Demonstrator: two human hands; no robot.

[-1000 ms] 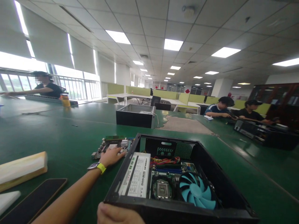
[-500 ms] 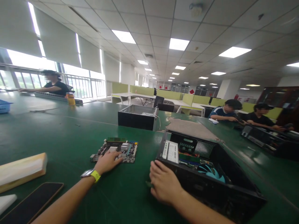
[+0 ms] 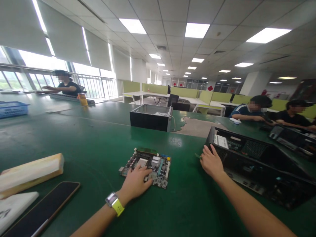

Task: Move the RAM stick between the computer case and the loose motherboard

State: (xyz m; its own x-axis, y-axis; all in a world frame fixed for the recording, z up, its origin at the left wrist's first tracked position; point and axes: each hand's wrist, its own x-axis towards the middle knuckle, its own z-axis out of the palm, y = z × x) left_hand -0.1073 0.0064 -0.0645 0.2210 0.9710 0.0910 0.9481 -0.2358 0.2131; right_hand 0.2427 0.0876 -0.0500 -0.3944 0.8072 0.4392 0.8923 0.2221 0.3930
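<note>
A motherboard (image 3: 161,164) with a green memory stick along its far edge lies flat on the green tabletop. My left hand (image 3: 137,181), wearing a yellow-strapped watch (image 3: 115,203), rests over its near left part with the fingers spread. An open black computer case (image 3: 256,164) stands to the right, turned at an angle. My right hand (image 3: 212,163) grips its left corner, fingers bent around the edge. Inside the case a white-labelled power supply (image 3: 221,141) shows. A small green piece beside my right fingertips is too small to name.
A phone (image 3: 46,210), a white box (image 3: 17,207) and a yellowish block (image 3: 32,172) lie at left. Farther off are a blue basket (image 3: 13,110), an orange container (image 3: 82,99) and another case (image 3: 149,120). Several people sit around the table.
The computer case has been pushed right and away and turned, with my right hand on its corner. The motherboard has slid rightward under my left hand. The view has shifted slightly.
</note>
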